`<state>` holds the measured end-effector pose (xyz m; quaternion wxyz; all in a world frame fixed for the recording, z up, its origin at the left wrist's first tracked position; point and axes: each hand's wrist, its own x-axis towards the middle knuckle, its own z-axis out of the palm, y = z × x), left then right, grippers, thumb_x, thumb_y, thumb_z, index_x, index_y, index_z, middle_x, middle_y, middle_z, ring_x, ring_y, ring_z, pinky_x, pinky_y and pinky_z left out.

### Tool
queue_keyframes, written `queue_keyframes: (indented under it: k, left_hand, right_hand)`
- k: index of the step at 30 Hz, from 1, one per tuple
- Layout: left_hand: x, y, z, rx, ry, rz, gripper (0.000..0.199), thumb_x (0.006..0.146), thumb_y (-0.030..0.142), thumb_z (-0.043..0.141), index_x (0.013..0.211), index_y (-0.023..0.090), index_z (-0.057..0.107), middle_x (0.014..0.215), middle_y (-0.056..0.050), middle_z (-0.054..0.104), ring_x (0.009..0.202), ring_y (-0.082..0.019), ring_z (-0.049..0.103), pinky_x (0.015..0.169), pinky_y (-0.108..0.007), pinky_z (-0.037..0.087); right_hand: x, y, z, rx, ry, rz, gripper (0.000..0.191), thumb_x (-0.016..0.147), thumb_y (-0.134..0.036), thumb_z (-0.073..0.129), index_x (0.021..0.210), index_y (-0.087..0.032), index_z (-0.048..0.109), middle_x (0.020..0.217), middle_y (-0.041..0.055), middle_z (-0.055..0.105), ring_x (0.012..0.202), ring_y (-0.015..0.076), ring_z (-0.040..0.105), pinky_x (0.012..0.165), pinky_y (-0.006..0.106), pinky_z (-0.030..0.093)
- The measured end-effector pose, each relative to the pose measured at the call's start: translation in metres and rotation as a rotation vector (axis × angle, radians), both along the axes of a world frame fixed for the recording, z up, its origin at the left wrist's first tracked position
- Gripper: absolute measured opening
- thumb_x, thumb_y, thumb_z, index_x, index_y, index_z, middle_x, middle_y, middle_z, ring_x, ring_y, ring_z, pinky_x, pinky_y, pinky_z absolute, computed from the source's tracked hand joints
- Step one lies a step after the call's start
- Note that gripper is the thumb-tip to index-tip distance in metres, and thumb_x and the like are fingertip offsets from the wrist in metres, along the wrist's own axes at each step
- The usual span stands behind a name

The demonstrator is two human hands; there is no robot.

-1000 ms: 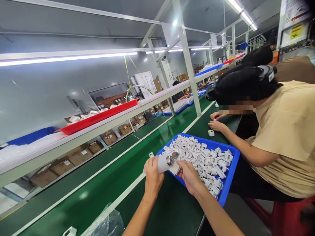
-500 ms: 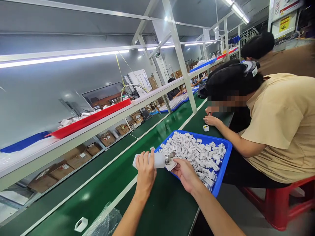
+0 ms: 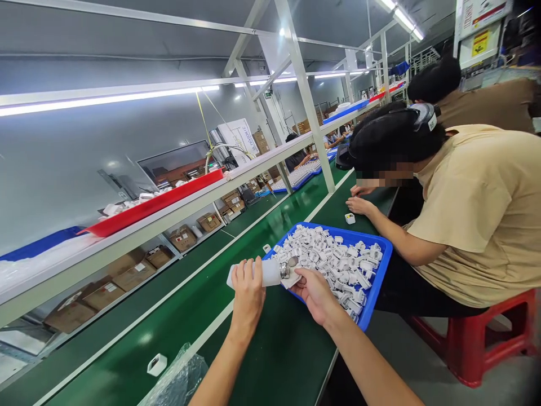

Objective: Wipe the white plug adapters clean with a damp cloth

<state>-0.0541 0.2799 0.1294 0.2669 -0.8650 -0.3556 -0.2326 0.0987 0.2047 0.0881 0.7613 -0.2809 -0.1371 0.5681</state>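
Observation:
My left hand [image 3: 248, 290] is wrapped round a white plastic dispenser bottle [image 3: 271, 273], which lies tipped almost level with its metal neck pointing right. The round metal lid [image 3: 292, 261] at the neck stands flipped up. In my right hand [image 3: 316, 296] a white cloth [image 3: 289, 282] is pinched between thumb and fingers, held against the underside of the bottle's mouth. Just beyond both hands sits a blue tray [image 3: 379, 290] heaped with small white plastic parts [image 3: 329, 254].
A green conveyor belt [image 3: 186, 307] runs along my left, carrying a white housing [image 3: 157, 365]. Clear plastic film [image 3: 186, 375] lies by its edge. A co-worker [image 3: 486, 197] bends over the bench on a red stool [image 3: 486, 344]. Above the belt, a shelf holds a red tray [image 3: 160, 206].
The white housing on the belt has travelled forward, away from me. Bottle and cloth stay together in my hands, in nearly the same place. The view has shifted slightly.

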Motion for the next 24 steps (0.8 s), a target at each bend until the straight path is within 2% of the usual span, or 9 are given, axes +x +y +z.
queue_keyframes:
  k: [5,10,14,16,19,24]
  left_hand:
    - [-0.002,-0.007,-0.016,-0.153,-0.149,-0.001,0.058,0.077,0.002,0.066,0.135,0.006,0.056,0.124,-0.020,0.061,0.120,-0.040,0.053,0.106,-0.057,0.045]
    - [-0.003,-0.009,-0.040,-0.351,-0.397,-0.029,0.051,0.082,0.023,0.075,0.129,0.018,0.056,0.117,-0.011,0.062,0.108,-0.029,0.060,0.092,-0.043,0.054]
    - [-0.003,-0.008,-0.052,-0.494,-0.573,-0.041,0.056,0.074,0.028,0.082,0.124,0.022,0.058,0.119,-0.008,0.065,0.111,-0.029,0.062,0.092,-0.043,0.054]
    - [-0.005,-0.005,-0.059,-0.547,-0.673,0.000,0.056,0.070,0.029,0.085,0.119,0.023,0.059,0.112,-0.006,0.069,0.104,-0.028,0.066,0.087,-0.041,0.054]
    - [-0.009,0.006,-0.073,-0.589,-0.847,0.125,0.054,0.072,0.035,0.085,0.117,0.022,0.059,0.101,-0.003,0.071,0.092,-0.024,0.069,0.078,-0.038,0.055]
    - [-0.013,0.041,-0.094,-0.580,-1.040,0.329,0.038,0.092,0.042,0.069,0.120,0.017,0.062,0.107,-0.005,0.070,0.091,-0.020,0.068,0.079,-0.040,0.058]
  right_hand:
    - [0.000,-0.007,0.000,0.049,-0.035,-0.019,0.021,0.098,-0.035,0.066,0.103,-0.015,0.068,0.102,0.0040,0.072,0.087,0.0174,0.070,0.079,0.037,0.060]
    - [-0.004,-0.015,0.003,0.059,-0.058,-0.031,0.019,0.098,-0.033,0.066,0.099,-0.015,0.069,0.100,0.0036,0.072,0.088,0.0175,0.070,0.080,0.037,0.060]
    - [-0.006,-0.019,0.004,0.054,-0.067,-0.012,0.017,0.097,-0.031,0.066,0.101,-0.014,0.070,0.099,0.0036,0.074,0.088,0.0178,0.071,0.082,0.038,0.059]
    - [-0.005,-0.023,0.002,0.043,-0.061,-0.008,0.016,0.096,-0.028,0.067,0.101,-0.014,0.071,0.097,0.0041,0.075,0.088,0.0177,0.071,0.082,0.038,0.059]
    - [-0.006,-0.034,-0.009,0.017,-0.044,-0.006,0.018,0.091,-0.027,0.070,0.102,-0.013,0.073,0.097,0.0062,0.077,0.089,0.0186,0.072,0.081,0.034,0.058]
    - [-0.031,-0.053,-0.045,-0.078,-0.003,0.041,0.035,0.071,-0.039,0.085,0.092,-0.015,0.074,0.089,0.0080,0.080,0.086,0.0244,0.073,0.074,0.034,0.058]
